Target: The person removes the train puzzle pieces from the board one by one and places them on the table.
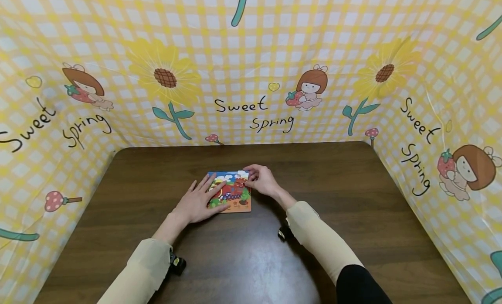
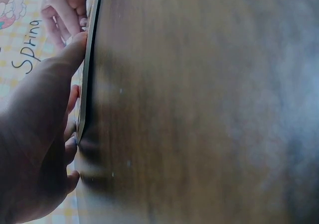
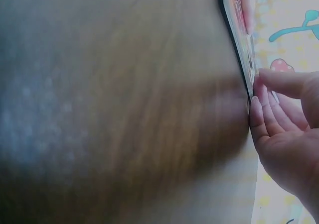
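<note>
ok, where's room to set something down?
Bare table: right of the right sleeve, left of the left sleeve, between them, and from the puzzle back to the cloth. Crowded: the puzzle, left hand spread over its left side, right hand at its far-right corner.

On the dark brown wooden bench (image 1: 333,177) lies the square, multicoloured flat picture board (image 1: 235,194), left fingers (image 1: 216,189) across its left part, right fingers (image 1: 253,167) at its far right corner; behind and both sides, yellow-and-white checked cloth (image 1: 251,55).
</note>
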`<state>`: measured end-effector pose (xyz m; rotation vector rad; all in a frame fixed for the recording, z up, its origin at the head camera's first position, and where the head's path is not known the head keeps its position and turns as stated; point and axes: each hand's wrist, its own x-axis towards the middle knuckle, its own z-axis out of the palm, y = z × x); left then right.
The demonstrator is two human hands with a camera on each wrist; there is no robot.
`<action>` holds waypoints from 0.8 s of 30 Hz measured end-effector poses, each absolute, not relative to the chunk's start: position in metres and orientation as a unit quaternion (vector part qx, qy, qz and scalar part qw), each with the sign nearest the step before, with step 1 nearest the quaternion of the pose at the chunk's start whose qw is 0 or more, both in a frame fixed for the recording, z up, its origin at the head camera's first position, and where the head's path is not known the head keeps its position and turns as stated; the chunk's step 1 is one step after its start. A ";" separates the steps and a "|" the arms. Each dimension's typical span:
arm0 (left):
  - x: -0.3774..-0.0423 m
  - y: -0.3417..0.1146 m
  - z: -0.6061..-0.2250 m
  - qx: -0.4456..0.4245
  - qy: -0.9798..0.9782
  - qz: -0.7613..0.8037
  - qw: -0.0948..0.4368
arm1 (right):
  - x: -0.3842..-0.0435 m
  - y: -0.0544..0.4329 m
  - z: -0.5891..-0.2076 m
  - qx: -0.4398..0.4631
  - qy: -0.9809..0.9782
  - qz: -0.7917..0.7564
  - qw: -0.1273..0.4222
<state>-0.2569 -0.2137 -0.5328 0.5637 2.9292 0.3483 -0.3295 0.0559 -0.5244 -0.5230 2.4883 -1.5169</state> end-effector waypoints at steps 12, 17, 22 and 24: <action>-0.257 -0.213 -0.533 0.188 0.972 0.120 0.074 | -0.332 0.087 -0.515 -0.207 0.795 -0.549 0.152; -0.257 -0.213 -0.533 0.192 0.972 0.117 0.068 | -0.331 0.115 -0.511 -0.215 0.783 -0.560 0.166; -0.256 -0.214 -0.532 0.196 0.971 0.123 0.058 | -0.331 0.142 -0.509 -0.215 0.779 -0.565 0.167; -0.256 -0.214 -0.532 0.195 0.971 0.127 0.056 | -0.331 0.152 -0.509 -0.214 0.783 -0.559 0.168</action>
